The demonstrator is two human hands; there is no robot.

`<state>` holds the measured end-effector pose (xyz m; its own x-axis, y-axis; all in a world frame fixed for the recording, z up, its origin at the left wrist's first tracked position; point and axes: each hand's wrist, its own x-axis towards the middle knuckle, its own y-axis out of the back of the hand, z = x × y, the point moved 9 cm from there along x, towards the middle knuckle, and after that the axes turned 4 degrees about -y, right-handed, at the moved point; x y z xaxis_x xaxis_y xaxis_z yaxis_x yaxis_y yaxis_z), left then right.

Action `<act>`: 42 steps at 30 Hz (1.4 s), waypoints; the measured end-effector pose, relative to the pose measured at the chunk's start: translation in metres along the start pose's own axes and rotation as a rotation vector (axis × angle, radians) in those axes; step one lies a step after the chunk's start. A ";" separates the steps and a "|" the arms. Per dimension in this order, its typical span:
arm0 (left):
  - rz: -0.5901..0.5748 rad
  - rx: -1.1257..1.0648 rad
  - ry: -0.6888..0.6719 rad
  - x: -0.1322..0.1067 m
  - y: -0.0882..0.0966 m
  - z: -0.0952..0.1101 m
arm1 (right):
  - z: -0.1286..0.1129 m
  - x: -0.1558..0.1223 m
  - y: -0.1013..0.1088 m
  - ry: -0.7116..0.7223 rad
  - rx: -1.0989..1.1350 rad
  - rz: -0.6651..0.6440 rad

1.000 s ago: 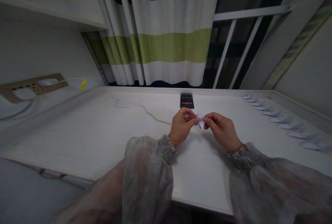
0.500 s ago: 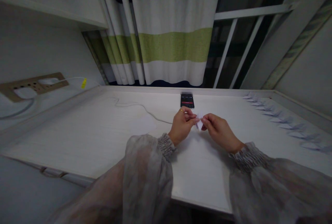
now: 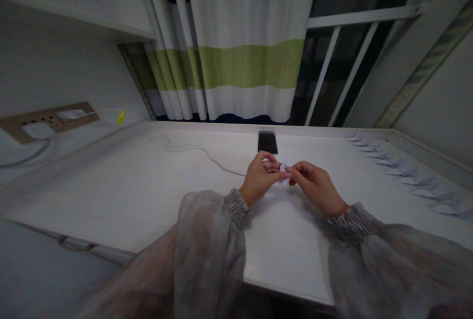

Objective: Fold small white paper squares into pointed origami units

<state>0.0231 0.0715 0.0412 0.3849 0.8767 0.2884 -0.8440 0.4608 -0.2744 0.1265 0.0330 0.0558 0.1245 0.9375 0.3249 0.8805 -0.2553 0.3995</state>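
A small piece of folded white paper [image 3: 284, 167] is pinched between both hands, above the middle of the white desk [image 3: 121, 186]. My left hand [image 3: 259, 177] grips it from the left, the thumb lying across its front; a ring shows on one finger. From the right, my right hand [image 3: 312, 184] pinches the paper's edge between thumb and fingertips. Fingers cover much of the paper, so its full shape is hidden. Several folded paper pieces [image 3: 408, 181] stand in a row along the desk's right side.
A phone [image 3: 267, 143] with a dark screen lies behind my hands. A thin white cable [image 3: 218, 162] runs across the desk. Plugs sit in a socket panel [image 3: 51, 121] on the left wall. A striped curtain [image 3: 251, 65] hangs at the back, beside white bars [image 3: 323, 75].
My left thumb has moved right, across the paper's front, and less of the paper shows. The phone's screen has gone from lit to dark.
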 end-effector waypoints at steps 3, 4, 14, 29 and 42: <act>0.029 -0.001 -0.030 0.001 0.003 0.000 | 0.001 0.001 0.000 -0.024 0.102 -0.009; 0.036 0.004 -0.037 0.001 0.005 0.000 | 0.001 0.001 0.000 -0.022 0.124 -0.015; 0.098 0.044 -0.012 0.002 0.012 0.001 | 0.005 0.001 -0.008 -0.052 0.281 -0.080; 0.127 -0.026 -0.016 0.002 0.012 -0.004 | 0.004 0.001 -0.007 -0.060 0.206 -0.012; 0.119 -0.064 -0.050 0.001 0.013 -0.004 | 0.004 0.000 -0.007 -0.011 0.357 0.002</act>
<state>0.0141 0.0792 0.0345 0.2627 0.9186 0.2951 -0.8564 0.3629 -0.3673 0.1220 0.0361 0.0496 0.1295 0.9400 0.3156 0.9843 -0.1604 0.0739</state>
